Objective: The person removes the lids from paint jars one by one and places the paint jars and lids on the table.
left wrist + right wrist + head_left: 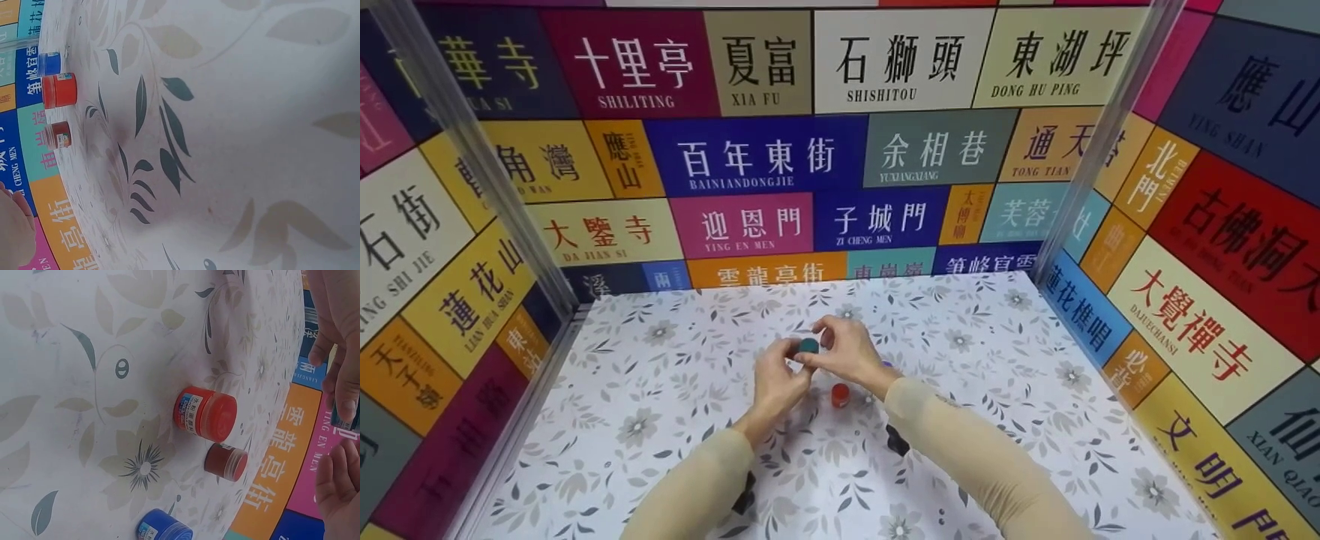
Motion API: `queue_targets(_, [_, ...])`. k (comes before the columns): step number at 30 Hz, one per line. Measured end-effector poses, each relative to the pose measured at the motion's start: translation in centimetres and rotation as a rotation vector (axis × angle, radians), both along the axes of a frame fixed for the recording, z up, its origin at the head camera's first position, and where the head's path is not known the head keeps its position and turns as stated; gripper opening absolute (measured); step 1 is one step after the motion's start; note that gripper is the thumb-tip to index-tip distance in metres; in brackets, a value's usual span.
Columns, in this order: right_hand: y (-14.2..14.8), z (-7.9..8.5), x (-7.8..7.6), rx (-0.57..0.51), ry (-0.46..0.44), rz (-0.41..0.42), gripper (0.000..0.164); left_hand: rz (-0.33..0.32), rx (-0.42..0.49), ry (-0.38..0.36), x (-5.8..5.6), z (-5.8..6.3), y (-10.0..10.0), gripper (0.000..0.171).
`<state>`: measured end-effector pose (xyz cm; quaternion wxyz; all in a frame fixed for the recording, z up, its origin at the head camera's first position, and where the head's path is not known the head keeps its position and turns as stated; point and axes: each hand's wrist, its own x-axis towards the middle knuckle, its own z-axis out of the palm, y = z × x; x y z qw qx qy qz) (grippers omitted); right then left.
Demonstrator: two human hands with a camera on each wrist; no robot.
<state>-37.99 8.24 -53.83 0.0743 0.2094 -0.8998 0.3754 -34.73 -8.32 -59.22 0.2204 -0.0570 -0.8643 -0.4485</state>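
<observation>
- Left hand [780, 382] pinches the green jar [808, 346] above the table [600, 337], apparently to steady it.
- Right hand [847, 354], fingers bent, sits close beside it; whether it grips, I cannot tell.
- Red jar [205, 413], brown jar [221, 460] and blue jar [160, 527] stand nearby, seemingly for easy reach.

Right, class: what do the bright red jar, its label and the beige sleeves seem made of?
Bright red jar: probably plastic, smooth and slightly shiny, with soft highlights.
The label: paper or film, thin-looking with printed characters; finish unclear.
Beige sleeves: likely soft fabric, matt, close-fitting and without glints.
</observation>
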Motion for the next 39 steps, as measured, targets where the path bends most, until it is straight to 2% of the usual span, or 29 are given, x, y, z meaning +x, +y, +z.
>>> queue_targets(7, [-0.24,-0.06,0.24,0.018,0.008,-0.023,0.047,-0.007,0.012,-0.007,-0.01,0.07,0.0,0.032])
queue_targets(15, [-0.32,-0.05,0.1,0.046,0.028,-0.002,0.037,-0.016,-0.009,0.077,-0.04,-0.03,-0.08,0.027])
queue_targets(20, [-0.25,-0.09,0.1,0.048,0.039,0.037,0.031,-0.017,-0.014,0.095,-0.1,-0.19,-0.15,0.025])
queue_targets(29, [-0.14,-0.36,0.03,0.052,0.114,0.108,0.025,-0.024,-0.025,0.12,-0.4,-0.62,-0.23,0.025])
queue_targets(34, [-0.18,-0.52,0.03,0.042,0.153,0.148,0.025,-0.03,-0.022,0.125,-0.29,-0.69,-0.29,0.025])
queue_targets(39, [-0.27,-0.58,0.13,0.047,0.143,0.161,0.028,-0.03,-0.018,0.132,-0.15,-0.77,-0.36,0.026])
